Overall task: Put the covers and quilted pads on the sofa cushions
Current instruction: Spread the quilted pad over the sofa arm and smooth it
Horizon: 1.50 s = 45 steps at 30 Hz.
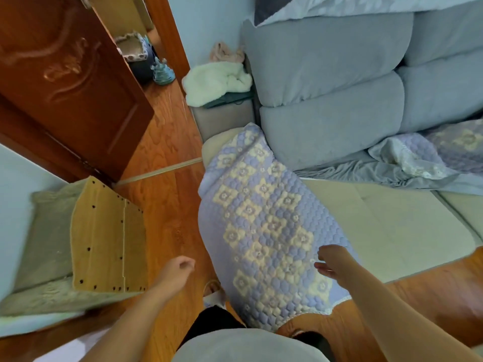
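Observation:
A lilac quilted pad (264, 220) with yellow flowers lies draped over the left end of the sofa, its lace edge hanging down toward the floor. It covers part of a bare beige seat cushion (397, 231). My right hand (331, 259) hovers over the pad's lower right part, fingers relaxed and holding nothing. My left hand (179, 267) is above the wooden floor left of the pad, loosely curled and empty. A second quilted pad (428, 152) lies crumpled on a grey cover (347, 172) at the back of the seat.
Grey back cushions (326, 100) stand behind the seat. A wooden board with holes (104, 239) leans on a pale cushion (44, 231) at the left. An open brown door (65, 84) is beyond it. A white fluffy blanket (217, 82) sits on a stool (224, 118) beside the sofa.

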Tool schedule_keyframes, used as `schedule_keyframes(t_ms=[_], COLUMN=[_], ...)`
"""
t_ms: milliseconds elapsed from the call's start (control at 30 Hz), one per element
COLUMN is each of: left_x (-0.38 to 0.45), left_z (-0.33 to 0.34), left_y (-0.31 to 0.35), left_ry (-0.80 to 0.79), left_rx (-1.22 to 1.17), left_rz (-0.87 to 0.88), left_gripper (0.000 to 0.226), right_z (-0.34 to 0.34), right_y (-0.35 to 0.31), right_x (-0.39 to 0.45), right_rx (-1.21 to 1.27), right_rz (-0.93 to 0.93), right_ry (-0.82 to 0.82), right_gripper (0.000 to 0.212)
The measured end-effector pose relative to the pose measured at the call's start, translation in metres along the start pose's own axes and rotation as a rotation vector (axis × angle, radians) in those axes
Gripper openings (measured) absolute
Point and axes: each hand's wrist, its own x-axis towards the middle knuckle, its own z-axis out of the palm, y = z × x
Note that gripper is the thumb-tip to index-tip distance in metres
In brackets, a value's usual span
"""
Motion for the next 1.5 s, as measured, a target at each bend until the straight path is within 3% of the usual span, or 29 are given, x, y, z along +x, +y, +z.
schedule_keyframes(t_ms=[233, 367, 467, 633, 667, 733, 800, 900, 1000, 1033, 1100, 1167, 1233, 1267, 1300, 1333, 1367, 1400, 1433, 1467, 1500], left_x=[0.121, 0.229, 0.289, 0.383, 0.396, 0.409, 0.367, 0.306, 0.271, 0.272, 0.284, 0.302, 0.333, 0.35, 0.361, 0.369, 0.356, 0.343, 0.342, 0.34, 0.334], left_z=[-0.064, -0.097, -0.11, -0.098, -0.091, -0.069, -0.066, -0.055, -0.045, -0.041, -0.028, -0.022, -0.012, -0.009, -0.004, -0.007, -0.028, -0.034, -0.037, -0.044, -0.051], left_y=[0.027, 0.041, 0.061, 0.094, 0.096, 0.101, 0.139, 0.196, 0.236, 0.244, 0.253, 0.238, 0.215, 0.208, 0.209, 0.218, 0.238, 0.255, 0.266, 0.276, 0.275], left_ry=[-0.159, -0.341, -0.365, -0.372, -0.406, -0.427, -0.439, -0.466, -0.513, -0.58, -0.85, -0.926, -0.672, -0.487, -0.501, -0.782, -1.185, -1.663, -2.018, -2.12, -2.251], left_rx=[0.004, 0.093, 0.119, -0.186, -0.247, -0.316, -0.137, 0.259, 0.386, 0.389, 0.36, 0.305, 0.319, 0.428, 0.446, 0.428, 0.493, 0.535, 0.658, 0.751, 0.862], left_rz=[0.108, 0.138, 0.146, -0.053, -0.097, -0.106, 0.101, 0.642, 1.127, 1.217, 1.074, 0.931, 0.769, 0.791, 0.765, 0.788, 0.877, 0.863, 0.673, 0.741, 0.594], left_gripper=[0.016, 0.014, 0.035, 0.092, 0.097, 0.079, 0.049, 0.01, 0.026, 0.032, 0.043, 0.045, 0.036, 0.056, 0.08, 0.089, 0.078, 0.049, 0.027, 0.024, 0.046], right_z=[0.102, 0.189, 0.239, 0.289, 0.296, 0.306, 0.31, 0.311, 0.306, 0.304, 0.297, 0.293, 0.289, 0.288, 0.287, 0.287, 0.287, 0.287, 0.289, 0.29, 0.292], right_y=[-0.027, -0.015, -0.011, -0.011, -0.008, -0.005, -0.007, -0.02, -0.038, -0.045, -0.049, -0.048, -0.041, -0.035, -0.031, -0.025, -0.017, -0.011, -0.006, -0.003, -0.001], right_x=[0.027, 0.05, 0.044, 0.041, 0.04, 0.04, 0.036, 0.033, 0.032, 0.033, 0.037, 0.042, 0.047, 0.051, 0.053, 0.057, 0.061, 0.064, 0.066, 0.068, 0.068], right_rx=[0.106, 0.139, 0.038, -0.141, -0.152, -0.12, -0.015, 0.11, 0.299, 0.357, 0.364, 0.315, 0.257, 0.224, 0.191, 0.172, 0.154, 0.14, 0.124, 0.116, 0.116], right_rz=[0.011, 0.127, 0.087, -0.048, -0.049, -0.023, 0.001, -0.068, -0.212, -0.254, -0.298, -0.301, -0.288, -0.278, -0.265, -0.256, -0.233, -0.209, -0.192, -0.175, -0.155], right_ry=[0.021, 0.113, 0.127, 0.231, 0.22, 0.205, 0.223, 0.244, 0.283, 0.297, 0.381, 0.462, 0.476, 0.465, 0.435, 0.395, 0.355, 0.317, 0.281, 0.249, 0.223], right_gripper=[0.007, 0.023, 0.044, 0.055, 0.058, 0.062, 0.064, 0.073, 0.086, 0.089, 0.093, 0.093, 0.09, 0.088, 0.086, 0.085, 0.084, 0.084, 0.083, 0.083, 0.083])
